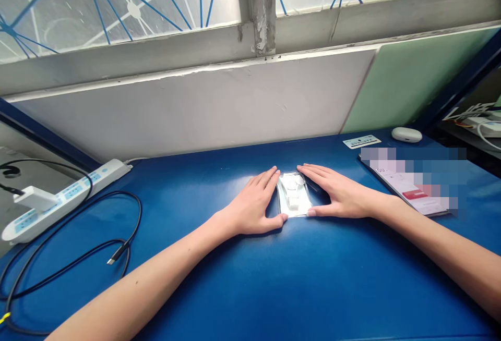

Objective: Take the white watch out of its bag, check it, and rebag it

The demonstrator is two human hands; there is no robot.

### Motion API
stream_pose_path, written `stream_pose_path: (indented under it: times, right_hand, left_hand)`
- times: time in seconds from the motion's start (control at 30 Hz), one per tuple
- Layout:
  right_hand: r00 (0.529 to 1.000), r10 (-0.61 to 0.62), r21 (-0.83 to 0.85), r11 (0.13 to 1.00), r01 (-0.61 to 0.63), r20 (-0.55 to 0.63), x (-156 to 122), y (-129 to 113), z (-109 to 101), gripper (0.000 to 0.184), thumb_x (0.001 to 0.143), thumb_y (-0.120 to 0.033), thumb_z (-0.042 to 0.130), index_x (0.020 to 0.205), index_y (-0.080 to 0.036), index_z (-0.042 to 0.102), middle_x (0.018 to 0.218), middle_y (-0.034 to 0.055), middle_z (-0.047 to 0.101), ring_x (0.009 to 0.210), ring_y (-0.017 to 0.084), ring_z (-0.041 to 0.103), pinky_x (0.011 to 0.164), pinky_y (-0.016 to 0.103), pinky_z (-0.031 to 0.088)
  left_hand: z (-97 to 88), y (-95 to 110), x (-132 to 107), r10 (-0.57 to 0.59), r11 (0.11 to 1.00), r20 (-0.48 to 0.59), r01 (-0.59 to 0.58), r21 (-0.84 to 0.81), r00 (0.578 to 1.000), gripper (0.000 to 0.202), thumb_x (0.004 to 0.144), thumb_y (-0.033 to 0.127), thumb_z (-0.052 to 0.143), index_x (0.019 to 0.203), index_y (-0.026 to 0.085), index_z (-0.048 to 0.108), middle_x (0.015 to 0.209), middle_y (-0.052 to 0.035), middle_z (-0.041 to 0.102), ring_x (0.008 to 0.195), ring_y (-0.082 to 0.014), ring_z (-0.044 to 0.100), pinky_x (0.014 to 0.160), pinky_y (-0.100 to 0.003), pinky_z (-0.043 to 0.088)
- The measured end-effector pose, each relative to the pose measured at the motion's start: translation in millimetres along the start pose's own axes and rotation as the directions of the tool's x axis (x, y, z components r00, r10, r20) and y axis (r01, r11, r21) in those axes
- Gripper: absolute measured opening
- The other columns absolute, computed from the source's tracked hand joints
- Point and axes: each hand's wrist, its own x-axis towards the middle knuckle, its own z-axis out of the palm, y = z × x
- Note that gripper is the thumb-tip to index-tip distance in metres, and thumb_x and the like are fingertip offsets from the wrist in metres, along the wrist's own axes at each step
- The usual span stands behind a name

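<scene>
A small clear plastic packet (pixel 293 209) with a white item inside lies flat on the blue table (pixel 242 289). The exact kind of the white item cannot be made out through the shiny film. My left hand (pixel 254 205) rests on the table at the packet's left side, fingers stretched out and thumb at its lower left corner. On the other side, my right hand (pixel 336 190) has its fingers extended along the upper right edge, and its thumb touches the lower right corner. Neither hand is closed around anything.
A white power strip (pixel 74 190) with a plugged-in charger (pixel 35 198) is at the left, beside a looped black cable (pixel 136 216). At the right are a phone (pixel 422 195), partly blurred, a card (pixel 362 142) and a white earbud case (pixel 407 134). A wall panel (pixel 195 106) stands behind.
</scene>
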Motion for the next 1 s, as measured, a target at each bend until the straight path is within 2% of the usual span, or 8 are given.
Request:
stream_pose_path:
  times: [0.23, 0.37, 0.53, 0.7, 1.0]
  right_hand:
    - [0.999, 0.015, -0.033, 0.999, -0.014, 0.03, 0.6, -1.9, -1.1, 0.105, 0.08, -0.07, 0.063, 0.158, -0.012, 0.025, 0.158, 0.0246, 0.036, 0.146, 0.042, 0.034, 0.114, 0.06, 0.037]
    - [1.0, 0.007, -0.027, 1.0, -0.007, 0.02, 0.5, -0.6, -0.3, 0.105, 0.08, -0.069, 0.063, 0.159, -0.013, 0.025, 0.159, 0.024, 0.035, 0.146, 0.042, 0.034, 0.113, 0.061, 0.037]
    - [1.0, 0.006, -0.028, 1.0, -0.005, 0.016, 0.7, -0.3, 0.0, 0.104, 0.08, -0.069, 0.063, 0.159, -0.014, 0.025, 0.159, 0.023, 0.036, 0.145, 0.042, 0.034, 0.113, 0.061, 0.037]
    - [1.0, 0.011, -0.028, 1.0, -0.01, 0.009, 0.8, -1.2, -0.1, 0.104, 0.08, -0.069, 0.064, 0.158, -0.012, 0.026, 0.158, 0.0235, 0.037, 0.145, 0.042, 0.034, 0.114, 0.06, 0.037]
    - [1.0, -0.004, -0.031, 1.0, 0.004, 0.009, 0.7, -2.5, -2.1, 0.105, 0.08, -0.069, 0.063, 0.158, -0.011, 0.024, 0.16, 0.0248, 0.033, 0.146, 0.043, 0.033, 0.114, 0.06, 0.037]
  left_hand:
    - [0.2, 0.2, 1.1, -0.013, 1.0, 0.011, 0.013, 0.001, 1.0, 0.092, 0.087, 0.057, 0.06, 0.156, 0.01, 0.021, 0.161, -0.0239, 0.025, 0.151, -0.0378, 0.022, 0.12, -0.055, 0.026]
    - [0.5, -0.2, 1.5, -0.026, 1.0, 0.023, 0.026, 0.018, 0.999, 0.094, 0.087, 0.061, 0.059, 0.156, 0.008, 0.022, 0.161, -0.025, 0.024, 0.151, -0.0374, 0.022, 0.12, -0.053, 0.025]
    - [1.2, 0.0, 0.8, -0.032, 0.999, 0.011, 0.032, 0.014, 0.999, 0.095, 0.086, 0.06, 0.061, 0.156, 0.009, 0.023, 0.161, -0.0239, 0.025, 0.151, -0.0371, 0.023, 0.12, -0.053, 0.026]
    - [0.8, 0.7, 1.3, -0.043, 0.998, 0.031, 0.041, 0.04, 0.999, 0.097, 0.086, 0.06, 0.061, 0.155, 0.004, 0.023, 0.161, -0.0256, 0.024, 0.151, -0.0365, 0.023, 0.121, -0.049, 0.025]
    - [0.3, 1.8, 1.5, -0.05, 0.998, 0.021, 0.05, 0.033, 0.999, 0.094, 0.086, 0.06, 0.061, 0.156, 0.01, 0.022, 0.161, -0.0224, 0.026, 0.15, -0.0365, 0.024, 0.121, -0.052, 0.026]
